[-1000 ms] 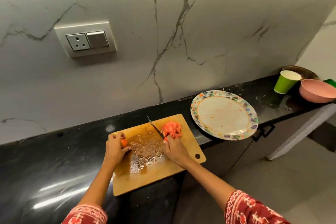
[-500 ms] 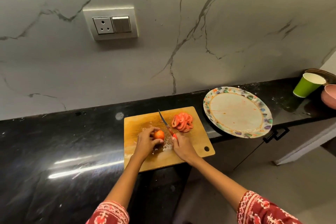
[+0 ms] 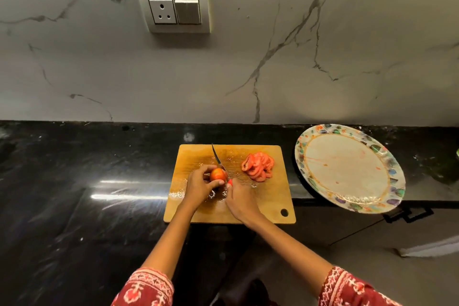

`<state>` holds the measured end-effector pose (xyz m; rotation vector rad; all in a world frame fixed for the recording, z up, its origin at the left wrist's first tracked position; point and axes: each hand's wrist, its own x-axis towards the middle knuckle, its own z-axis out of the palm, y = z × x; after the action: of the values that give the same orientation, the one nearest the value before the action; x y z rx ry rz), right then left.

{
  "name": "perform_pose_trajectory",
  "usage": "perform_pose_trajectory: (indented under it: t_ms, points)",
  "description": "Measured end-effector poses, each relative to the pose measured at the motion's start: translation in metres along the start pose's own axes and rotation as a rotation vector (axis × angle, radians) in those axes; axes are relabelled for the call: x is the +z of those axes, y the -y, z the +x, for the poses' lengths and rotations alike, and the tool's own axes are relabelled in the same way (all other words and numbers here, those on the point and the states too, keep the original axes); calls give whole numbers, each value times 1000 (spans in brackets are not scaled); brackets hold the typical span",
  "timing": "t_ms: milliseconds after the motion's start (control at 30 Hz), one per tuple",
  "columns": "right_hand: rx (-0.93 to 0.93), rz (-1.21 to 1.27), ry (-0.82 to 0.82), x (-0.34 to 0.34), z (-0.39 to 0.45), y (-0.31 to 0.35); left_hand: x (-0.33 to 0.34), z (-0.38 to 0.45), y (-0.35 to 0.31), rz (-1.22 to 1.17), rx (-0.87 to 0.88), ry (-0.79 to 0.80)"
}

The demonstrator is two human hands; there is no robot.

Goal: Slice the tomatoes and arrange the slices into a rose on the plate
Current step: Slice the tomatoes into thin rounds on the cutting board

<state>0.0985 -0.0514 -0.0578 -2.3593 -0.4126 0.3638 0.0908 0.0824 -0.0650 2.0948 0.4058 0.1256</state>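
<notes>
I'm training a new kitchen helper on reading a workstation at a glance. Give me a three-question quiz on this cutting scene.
1. True or false: the round floral-rimmed plate already holds tomato slices.
2. Which hand grips the red-handled knife? A. left hand B. right hand
3. Fill in: the pile of red tomato slices lies on the rectangular wooden ____.

Key: 1. False; only smears show. 2. B; the left hand holds the whole orange-red tomato. 3. Cutting board.
</notes>
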Motion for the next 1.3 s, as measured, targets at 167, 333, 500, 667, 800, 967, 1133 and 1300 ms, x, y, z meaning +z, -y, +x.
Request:
perform_pose_trajectory:
  t_ms: [167,333,500,667,800,967,1133,1300]
  points:
    - [-10,-47,54,-10,-1,-5,6,-3,-6,-15,-81,-8]
    - [28,-55,30,-19,0,-5,12,-7,-9,3,-91,-91]
    - [47,-120,28,-19,-16,-6,8,-13,-2,33,-18,-51]
    - [97,-161,37,-17,-31,3,10,-15,-6,30,1,-33]
    - [129,-182,29,-21,-32,7,17,-15,-7,24,30,-57]
    - [94,-260,23,-18,-34,11,18,-16,-4,3,31,-101]
    - [75,-285,10,-14,-37,10,19,-17,-2,-17,2,-110]
    - [58,-250,2,-9,-28,15,17,-18,-4,-24,-4,-125]
